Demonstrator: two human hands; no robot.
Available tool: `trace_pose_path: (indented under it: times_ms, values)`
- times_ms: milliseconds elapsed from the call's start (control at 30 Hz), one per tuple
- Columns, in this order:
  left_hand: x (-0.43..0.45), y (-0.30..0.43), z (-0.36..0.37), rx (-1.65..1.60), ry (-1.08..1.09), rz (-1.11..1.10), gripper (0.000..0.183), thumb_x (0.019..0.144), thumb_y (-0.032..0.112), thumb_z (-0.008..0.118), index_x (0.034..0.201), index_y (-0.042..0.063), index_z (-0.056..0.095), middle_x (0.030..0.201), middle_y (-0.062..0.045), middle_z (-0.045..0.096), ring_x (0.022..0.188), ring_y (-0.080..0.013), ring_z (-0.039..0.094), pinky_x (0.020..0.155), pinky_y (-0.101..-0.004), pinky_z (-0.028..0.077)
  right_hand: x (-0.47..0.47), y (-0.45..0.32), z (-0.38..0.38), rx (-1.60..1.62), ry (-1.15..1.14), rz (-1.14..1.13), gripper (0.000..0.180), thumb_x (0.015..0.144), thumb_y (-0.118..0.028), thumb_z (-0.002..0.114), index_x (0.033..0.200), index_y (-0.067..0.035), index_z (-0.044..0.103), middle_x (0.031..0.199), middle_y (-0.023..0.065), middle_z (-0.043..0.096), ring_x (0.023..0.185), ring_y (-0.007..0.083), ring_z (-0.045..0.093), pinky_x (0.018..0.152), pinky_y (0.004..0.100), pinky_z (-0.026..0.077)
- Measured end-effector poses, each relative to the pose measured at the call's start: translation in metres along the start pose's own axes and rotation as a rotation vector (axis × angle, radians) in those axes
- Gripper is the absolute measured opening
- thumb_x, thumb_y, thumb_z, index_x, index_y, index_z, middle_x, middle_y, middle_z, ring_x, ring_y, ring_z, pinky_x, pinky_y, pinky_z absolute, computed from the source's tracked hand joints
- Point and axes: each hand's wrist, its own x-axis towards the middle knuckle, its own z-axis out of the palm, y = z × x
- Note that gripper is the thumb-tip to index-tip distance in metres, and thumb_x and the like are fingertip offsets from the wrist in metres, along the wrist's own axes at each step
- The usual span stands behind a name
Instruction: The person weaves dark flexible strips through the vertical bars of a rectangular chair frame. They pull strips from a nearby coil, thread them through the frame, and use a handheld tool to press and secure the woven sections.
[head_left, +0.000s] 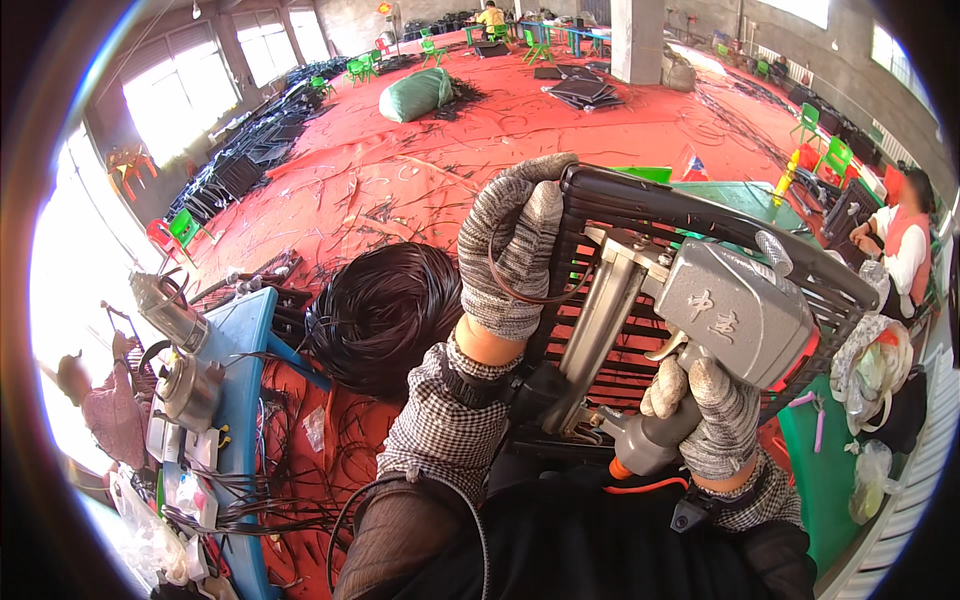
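Observation:
My left hand (506, 255), in a grey knit glove, grips the upper left corner of a black frame (709, 214) woven with dark strips. A thin brown strand (532, 298) loops in front of that hand. My right hand (720, 424), gloved alike, is closed around the handle of a grey pneumatic staple gun (727, 307), its fingers near the trigger. The tool's long metal magazine (600, 330) lies across the slats, hiding part of the frame. From the handle's base runs an orange air hose (645, 486). Whether the nose touches the frame cannot be made out.
A coil of dark strips (382, 319) sits left of my arm. On the blue table (251, 330) stand a steel kettle (191, 394) and boxes. A green table (817, 457) is at right. People sit both sides; strips litter the red floor covering (360, 180).

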Motion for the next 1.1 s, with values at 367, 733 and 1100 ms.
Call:
trace_pose_path:
  times_ms: [367, 733, 1100]
  values:
    - [0.0, -0.004, 0.002, -0.013, 0.088, -0.021, 0.031, 0.094, 0.023, 0.059, 0.11, -0.003, 0.064, 0.09, -0.006, 0.068, 0.072, -0.0104, 0.062, 0.065, -0.0217, 0.049, 0.004, 0.004, -0.001, -0.071, 0.004, 0.004, 0.031, 0.091, -0.017, 0.059, 0.102, 0.011, 0.054, 0.066, 0.0107, 0.057, 0.057, 0.0177, 0.055, 0.055, 0.0292, 0.047]
    - [-0.003, 0.001, -0.005, -0.048, 0.02, -0.072, 0.025, 0.095, 0.015, 0.058, 0.113, -0.001, 0.062, 0.101, -0.005, 0.065, 0.089, -0.0103, 0.059, 0.079, -0.0251, 0.049, 0.006, 0.0, -0.001, 0.02, -0.037, 0.067, 0.036, 0.087, -0.018, 0.066, 0.109, 0.008, 0.053, 0.081, 0.0118, 0.061, 0.062, 0.0174, 0.057, 0.061, 0.0314, 0.05]
    - [-0.006, -0.006, 0.0, -0.03, 0.053, 0.019, 0.023, 0.094, 0.011, 0.058, 0.113, -0.002, 0.062, 0.104, -0.007, 0.065, 0.093, -0.0117, 0.059, 0.083, -0.0265, 0.048, 0.01, 0.0, -0.012, -0.073, -0.022, 0.031, 0.036, 0.085, -0.019, 0.068, 0.11, 0.004, 0.055, 0.09, 0.0107, 0.063, 0.064, 0.0165, 0.06, 0.057, 0.0291, 0.052]
